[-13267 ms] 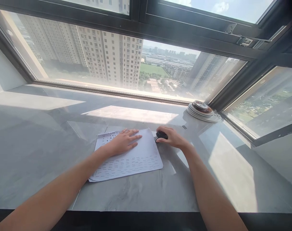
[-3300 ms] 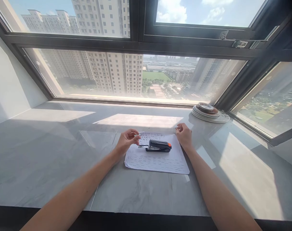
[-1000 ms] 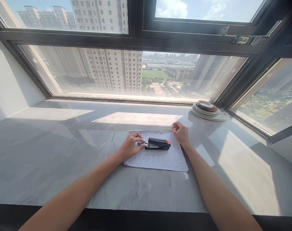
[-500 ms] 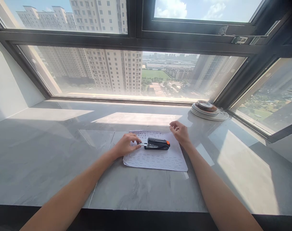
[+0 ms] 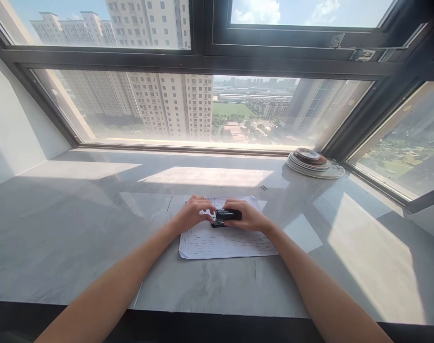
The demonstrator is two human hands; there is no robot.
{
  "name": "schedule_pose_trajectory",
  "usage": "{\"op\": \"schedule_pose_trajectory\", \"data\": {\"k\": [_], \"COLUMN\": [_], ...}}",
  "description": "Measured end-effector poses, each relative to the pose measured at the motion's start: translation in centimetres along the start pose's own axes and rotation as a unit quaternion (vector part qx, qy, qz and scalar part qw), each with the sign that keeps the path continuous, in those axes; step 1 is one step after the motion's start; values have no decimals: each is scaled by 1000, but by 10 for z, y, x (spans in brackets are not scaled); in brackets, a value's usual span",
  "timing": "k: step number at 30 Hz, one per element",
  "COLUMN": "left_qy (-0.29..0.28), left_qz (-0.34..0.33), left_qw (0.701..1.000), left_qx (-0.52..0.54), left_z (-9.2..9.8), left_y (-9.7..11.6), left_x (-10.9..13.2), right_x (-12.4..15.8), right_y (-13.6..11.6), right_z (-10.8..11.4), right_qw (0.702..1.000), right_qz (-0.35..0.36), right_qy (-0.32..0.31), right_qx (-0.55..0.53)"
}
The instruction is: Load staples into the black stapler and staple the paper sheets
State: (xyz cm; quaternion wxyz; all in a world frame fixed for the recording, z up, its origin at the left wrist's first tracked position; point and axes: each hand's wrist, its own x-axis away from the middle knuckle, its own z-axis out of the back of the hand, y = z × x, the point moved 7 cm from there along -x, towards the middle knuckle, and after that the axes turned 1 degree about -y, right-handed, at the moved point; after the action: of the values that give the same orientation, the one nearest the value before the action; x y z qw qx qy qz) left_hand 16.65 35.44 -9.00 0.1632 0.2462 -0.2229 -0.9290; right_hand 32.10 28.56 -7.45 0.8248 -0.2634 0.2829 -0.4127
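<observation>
A thin stack of white printed paper (image 5: 224,243) lies on the grey marble windowsill (image 5: 77,224). On top of it rests a black stapler (image 5: 227,216). My right hand (image 5: 248,219) is wrapped over the stapler's body from the right. My left hand (image 5: 193,214) has its fingers curled and pinched at the stapler's left end, where the two hands almost meet. What the left fingertips hold is hidden.
A stack of round plates (image 5: 315,163) sits in the far right corner of the sill by the black window frame (image 5: 202,62). A small dark bit (image 5: 264,187) lies on the marble beyond the paper. A white wall (image 5: 13,124) closes the left side.
My right hand has come down from beyond the paper's far right corner and closed over the stapler. The left hand has stayed at the stapler's left end. The paper has shifted slightly.
</observation>
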Motion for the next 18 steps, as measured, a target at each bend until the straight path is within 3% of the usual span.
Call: {"op": "schedule_pose_trajectory", "data": {"k": [7, 14, 16, 18], "left_qy": [-19, -3, 10, 30], "left_qz": [19, 66, 80, 93], "left_qw": [999, 998, 997, 995], "left_qx": [-46, -9, -3, -23], "left_z": [-5, 2, 5, 9], "left_y": [2, -2, -2, -4], "left_x": [-2, -2, -1, 0], "right_x": [-5, -3, 1, 7], "right_y": [-4, 0, 3, 10], "right_z": [-6, 0, 8, 24], "right_qw": [1000, 999, 997, 991], "right_qz": [-12, -16, -22, -37], "right_qy": [21, 37, 61, 123], "right_qx": [15, 27, 30, 35]}}
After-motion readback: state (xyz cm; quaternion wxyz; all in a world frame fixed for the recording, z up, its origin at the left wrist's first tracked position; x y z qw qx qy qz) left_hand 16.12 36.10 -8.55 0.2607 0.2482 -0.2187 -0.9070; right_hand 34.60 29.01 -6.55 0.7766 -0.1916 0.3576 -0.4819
